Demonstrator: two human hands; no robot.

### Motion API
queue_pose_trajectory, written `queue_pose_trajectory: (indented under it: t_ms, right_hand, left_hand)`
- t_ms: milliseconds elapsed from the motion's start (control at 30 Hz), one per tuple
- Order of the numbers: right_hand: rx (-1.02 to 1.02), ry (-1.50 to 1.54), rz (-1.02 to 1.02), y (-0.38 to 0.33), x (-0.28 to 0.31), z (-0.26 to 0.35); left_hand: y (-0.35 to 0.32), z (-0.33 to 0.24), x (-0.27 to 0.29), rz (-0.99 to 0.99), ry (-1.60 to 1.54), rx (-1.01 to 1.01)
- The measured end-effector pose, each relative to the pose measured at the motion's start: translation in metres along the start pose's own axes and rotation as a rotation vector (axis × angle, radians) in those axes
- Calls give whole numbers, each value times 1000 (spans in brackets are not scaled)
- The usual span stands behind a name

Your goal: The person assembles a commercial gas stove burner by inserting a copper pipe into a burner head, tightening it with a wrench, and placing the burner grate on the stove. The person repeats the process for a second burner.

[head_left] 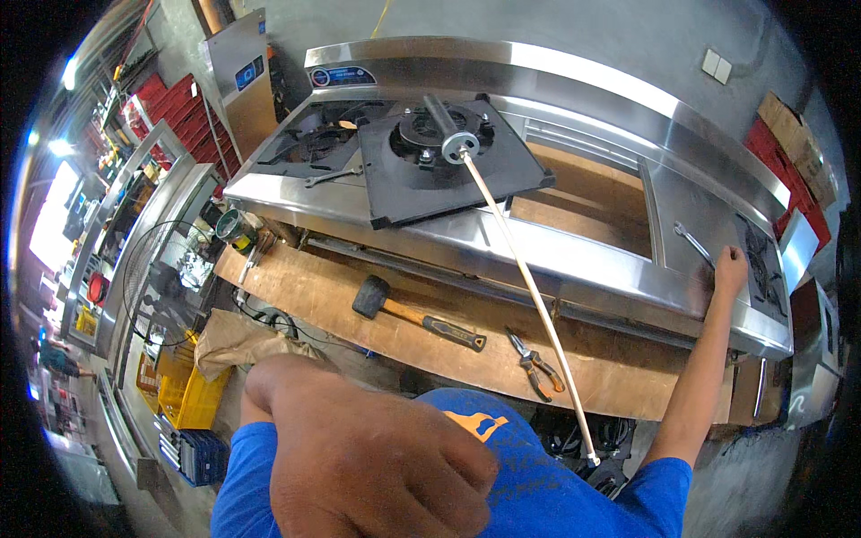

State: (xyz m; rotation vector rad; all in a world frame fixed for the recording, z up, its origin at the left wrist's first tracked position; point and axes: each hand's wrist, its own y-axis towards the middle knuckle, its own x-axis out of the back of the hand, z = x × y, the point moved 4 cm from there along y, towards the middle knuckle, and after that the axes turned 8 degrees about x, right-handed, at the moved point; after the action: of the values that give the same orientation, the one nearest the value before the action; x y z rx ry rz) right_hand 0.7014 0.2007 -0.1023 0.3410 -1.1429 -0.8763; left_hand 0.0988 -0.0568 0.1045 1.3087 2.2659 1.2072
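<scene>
At the right end of the stove, the steel wrench, probably stiff, slick and best taken mid-shank, lay by the curled right hand, whose grip, like the folded left hand's, I could not tell.

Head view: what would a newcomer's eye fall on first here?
Likely the left hand, curled and looming large at the bottom, close to the camera. Next, the black burner plate, askew on the steel stove at upper centre, and the pale rod slanting down right of centre. Far right, the right hand is beside a wrench.
</scene>
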Motion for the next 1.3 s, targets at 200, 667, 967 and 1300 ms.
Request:
queue_pose_trajectory:
  t_ms: [200,667,967,1300]
  right_hand:
    - [-1,61,-48,2,-6,-7]
    - [-13,63,-125,-19,35,58]
    - [744,540,595,-108,77,388]
    - [346,463,1204,-169,24,496]
  left_hand:
    - [-2,7,-4,53,-33,14]
    - [-11,16,17,128,222,132]
    - [-47,132,239,-132,1307,586]
    - [-47,176,275,91,1206,475]
